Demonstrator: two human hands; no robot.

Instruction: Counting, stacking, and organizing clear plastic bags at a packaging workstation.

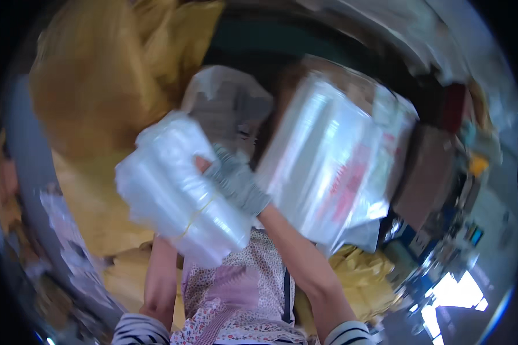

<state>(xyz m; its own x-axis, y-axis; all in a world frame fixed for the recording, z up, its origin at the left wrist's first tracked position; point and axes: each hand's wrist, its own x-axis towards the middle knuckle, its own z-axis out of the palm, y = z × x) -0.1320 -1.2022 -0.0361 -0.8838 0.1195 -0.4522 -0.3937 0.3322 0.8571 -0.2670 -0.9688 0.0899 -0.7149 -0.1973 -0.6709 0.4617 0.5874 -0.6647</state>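
Note:
A thick bundle of clear plastic bags [170, 178] is held up in front of me, folded or rolled, with a thin yellow band [199, 217] around its lower part. My right hand [236, 181], in a grey glove with bare fingertip showing, grips the bundle's right side. My left forearm [161, 276] reaches up behind the bundle, which hides the left hand and its fingers. Just right of my right hand lies a stack of flat clear plastic bags [328, 161] with red print, resting on brown cardboard [351, 86].
Large yellow-brown sacks [98, 80] stand at the far left, and yellow material [357, 276] lies at the lower right. A pale plastic-covered object [224, 98] sits beyond the bundle. Brown boxes [429, 172] stand right of the stack.

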